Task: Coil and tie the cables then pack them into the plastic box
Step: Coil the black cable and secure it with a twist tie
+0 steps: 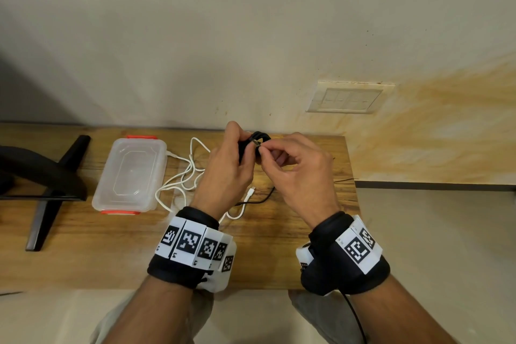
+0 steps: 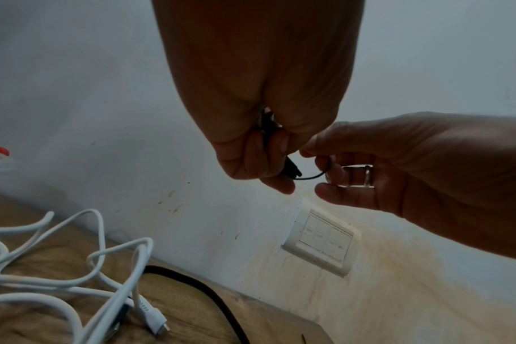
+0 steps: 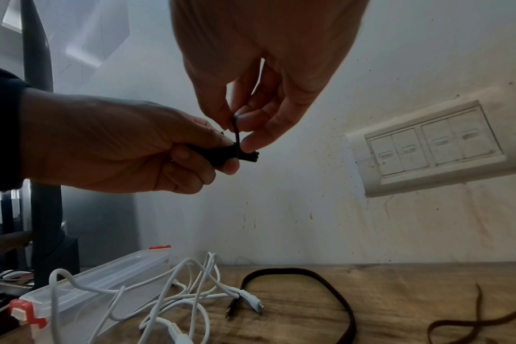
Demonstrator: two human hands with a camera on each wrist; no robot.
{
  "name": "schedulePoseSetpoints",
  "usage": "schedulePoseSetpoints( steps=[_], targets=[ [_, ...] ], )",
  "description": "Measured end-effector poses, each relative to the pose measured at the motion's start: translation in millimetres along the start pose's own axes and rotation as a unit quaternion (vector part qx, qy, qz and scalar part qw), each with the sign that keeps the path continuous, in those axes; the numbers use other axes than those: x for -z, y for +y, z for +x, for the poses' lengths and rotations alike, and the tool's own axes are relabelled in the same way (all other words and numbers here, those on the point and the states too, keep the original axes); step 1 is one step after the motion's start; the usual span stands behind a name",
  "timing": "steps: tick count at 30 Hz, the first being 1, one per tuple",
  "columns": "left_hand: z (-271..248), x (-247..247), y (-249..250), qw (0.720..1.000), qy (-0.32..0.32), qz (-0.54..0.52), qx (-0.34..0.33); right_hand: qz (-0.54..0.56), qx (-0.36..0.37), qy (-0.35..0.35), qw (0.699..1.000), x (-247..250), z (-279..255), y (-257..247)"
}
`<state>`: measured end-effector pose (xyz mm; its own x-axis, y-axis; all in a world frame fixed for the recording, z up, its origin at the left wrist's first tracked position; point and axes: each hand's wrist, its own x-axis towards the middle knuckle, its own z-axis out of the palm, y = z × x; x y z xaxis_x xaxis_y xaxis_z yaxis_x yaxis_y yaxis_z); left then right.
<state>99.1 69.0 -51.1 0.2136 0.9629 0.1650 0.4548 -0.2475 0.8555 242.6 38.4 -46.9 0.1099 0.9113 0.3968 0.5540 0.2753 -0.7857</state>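
The coiled black cable [image 1: 259, 139] is held in the air above the far part of the wooden table [image 1: 279, 246], close to the wall, between the two hands. The left hand [image 1: 226, 173] has its fingers curled around the bundle and grips it from the side; in the right wrist view the coil [image 3: 218, 152] sticks out a little from this fist. The right hand [image 1: 301, 173] pinches a thin black tie [image 3: 235, 130] between thumb and forefinger, and this tie goes around the bundle just beside the left fingertips. In the left wrist view the thin strand [image 2: 312, 177] makes a small loop from the coil to the right hand's fingers, one of which carries a ring [image 2: 368, 175]. Below the hands, on the table, a white cable [image 1: 184, 173] lies loose and tangled, with its plug [image 3: 252, 300] near a second black cable [image 3: 324, 286], which lies in an open curve on the wood. The plastic box [image 1: 131, 173] stands on the table to the left of the white cable, just beside it, transparent with its lid on and with orange clasps at the near and far ends. Further left is a black monitor stand [image 1: 53, 187]. On the wall, to the right above the table, is a switch panel [image 1: 346, 99]. Both wrists carry black bands with printed markers.
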Motion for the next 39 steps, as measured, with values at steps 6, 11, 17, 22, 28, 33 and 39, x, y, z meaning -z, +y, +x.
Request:
schedulePoseSetpoints(
  steps=[6,11,17,22,28,33,39],
  targets=[
    [-0.6,-1.3,-0.1,1.0,-0.004,-0.004,0.0,0.0,-0.005,-0.003,1.0,-1.8,0.3,1.4],
    [-2.0,-3.0,1.7,1.0,-0.012,0.001,-0.012,0.002,-0.007,-0.001,1.0,-2.2,0.8,-0.7],
    [-1.3,-1.1,0.9,1.0,-0.011,0.0,-0.012,-0.001,-0.006,0.005,1.0,-3.0,1.5,-0.8],
    [-0.8,-0.6,-0.2,1.0,-0.005,0.002,-0.008,-0.003,-0.005,-0.001,1.0,-3.6,1.4,0.4],
    [-0.2,-0.7,-1.8,1.0,-0.002,0.004,0.0,-0.007,-0.013,-0.002,1.0,-3.0,0.9,1.0],
    [-0.4,-1.6,-1.2,1.0,-0.004,0.003,-0.004,-0.009,-0.012,-0.001,1.0,-2.7,1.1,0.8],
    [-0.5,-1.9,-0.9,1.0,-0.002,0.002,-0.003,-0.014,-0.017,0.0,1.0,-3.2,1.3,0.7]
  ],
)
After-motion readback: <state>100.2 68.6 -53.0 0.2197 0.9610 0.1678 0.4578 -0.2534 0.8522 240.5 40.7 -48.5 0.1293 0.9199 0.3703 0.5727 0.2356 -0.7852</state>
